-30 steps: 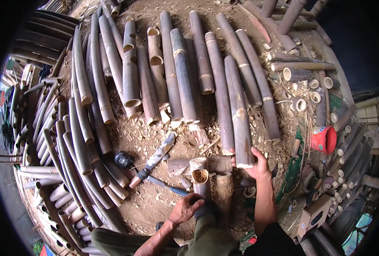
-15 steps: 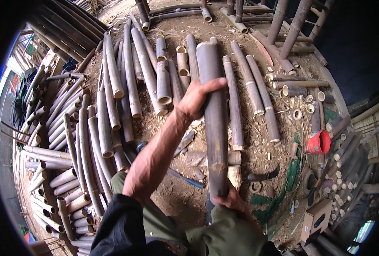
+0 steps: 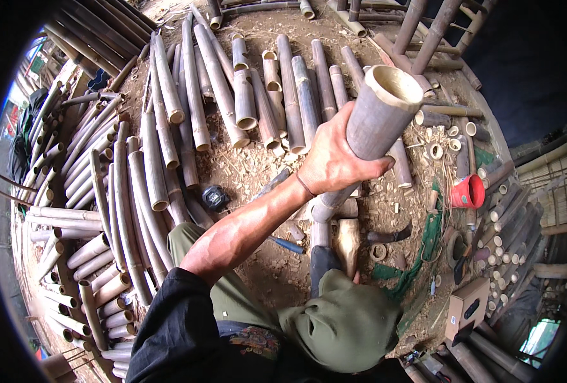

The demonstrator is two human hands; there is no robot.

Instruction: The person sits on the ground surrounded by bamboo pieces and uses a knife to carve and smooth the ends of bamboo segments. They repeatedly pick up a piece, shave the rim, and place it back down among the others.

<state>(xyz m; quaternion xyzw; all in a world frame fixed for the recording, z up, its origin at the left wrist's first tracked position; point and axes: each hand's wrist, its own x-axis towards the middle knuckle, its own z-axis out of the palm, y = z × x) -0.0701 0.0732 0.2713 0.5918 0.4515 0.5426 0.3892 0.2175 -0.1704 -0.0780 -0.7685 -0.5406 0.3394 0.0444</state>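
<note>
My left hand (image 3: 341, 153) is wrapped round a thick grey-brown bamboo tube (image 3: 379, 124), just below its pale, hollow upper end. The tube is tilted, that open end raised toward me and to the right. Its lower part runs down behind my hand, toward an upright wood block (image 3: 347, 242). Of my right hand (image 3: 357, 278) only a sliver of skin shows past my right knee; its fingers are hidden. A blue-handled tool (image 3: 288, 245) lies on the ground left of the block, and a dark curved blade (image 3: 390, 234) lies to its right.
Cut bamboo poles (image 3: 216, 86) lie in rows ahead, and more are stacked at left (image 3: 98, 249). A black tape measure (image 3: 215, 197) rests among wood chips. At right stand a red bucket (image 3: 468, 191), a cardboard box (image 3: 467, 309) and a pile of bamboo pieces (image 3: 513, 249).
The bamboo tube has tipped, its top swinging right and toward me so the hollow end shows. My left hand moved right with it. My right hand has mostly gone behind my knee.
</note>
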